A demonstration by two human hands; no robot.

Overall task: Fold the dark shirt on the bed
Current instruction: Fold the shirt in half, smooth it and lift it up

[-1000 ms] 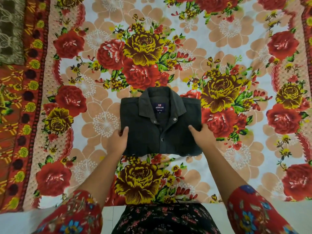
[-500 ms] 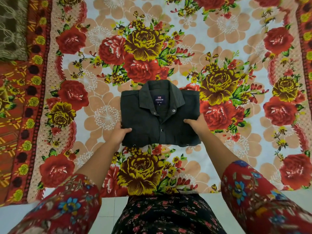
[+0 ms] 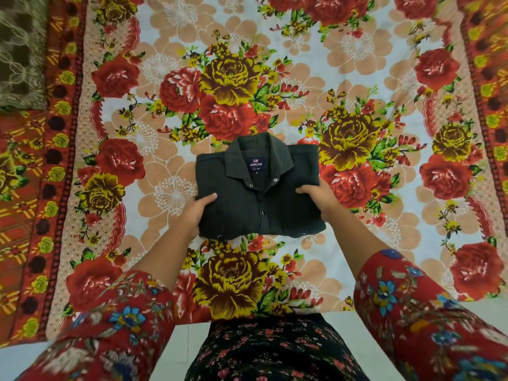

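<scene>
The dark shirt [image 3: 258, 199] lies folded into a compact rectangle on the floral bedsheet [image 3: 357, 45], collar up, a blue label showing inside the neck. My left hand [image 3: 196, 211] grips its left edge, thumb on top and fingers tucked underneath. On the right edge my right hand [image 3: 320, 195] holds the same way, thumb over the cloth. The shirt's near corners look slightly raised off the sheet, though I cannot tell if it is fully lifted.
The bright flowered sheet covers the whole bed, with a red patterned border [image 3: 33, 188] on the left. A brownish patterned pillow [image 3: 19, 50] sits at the far left corner. The bed's near edge [image 3: 338, 316] runs just in front of my body.
Both hands slid from the shirt's lower corners up along its side edges and closed on them. The shirt has shifted slightly away from me on the sheet.
</scene>
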